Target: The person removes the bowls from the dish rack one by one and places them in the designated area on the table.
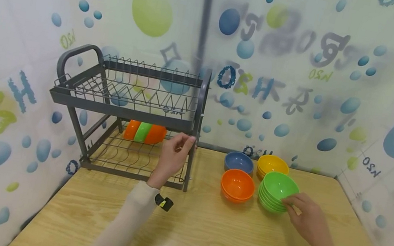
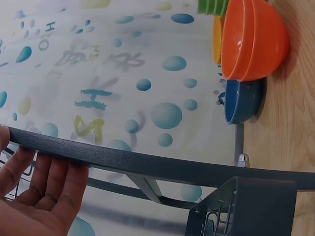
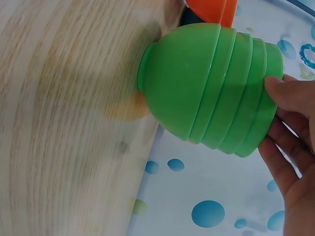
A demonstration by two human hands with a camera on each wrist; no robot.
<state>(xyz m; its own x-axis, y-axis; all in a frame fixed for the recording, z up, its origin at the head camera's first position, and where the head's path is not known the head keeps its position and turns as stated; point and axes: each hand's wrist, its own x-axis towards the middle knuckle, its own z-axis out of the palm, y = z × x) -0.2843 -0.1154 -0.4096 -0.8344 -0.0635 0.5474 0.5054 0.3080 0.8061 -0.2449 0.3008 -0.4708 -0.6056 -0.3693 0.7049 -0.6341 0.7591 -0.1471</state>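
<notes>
My left hand point(image 1: 172, 154) is at the front right upright of a dark two-tier dish rack point(image 1: 124, 110). In the left wrist view its thumb and fingers lie on opposite sides of the rack's dark bar point(image 2: 123, 160). On the right, my right hand point(image 1: 307, 217) pinches the rim at the top of a stack of several nested green bowls point(image 1: 271, 198). The right wrist view shows the thumb point(image 3: 278, 91) on the outside of the uppermost bowl, with the other fingers at its far side. The stack stands upright on the table.
Stacked orange bowls point(image 1: 237, 187) stand left of the green ones. Behind are a blue bowl point(image 1: 239, 162) and yellow bowls point(image 1: 273, 165). Orange and green bowls point(image 1: 143, 132) stand on edge on the rack's lower tier. A patterned curtain point(image 1: 270, 65) backs the wooden table point(image 1: 200, 238).
</notes>
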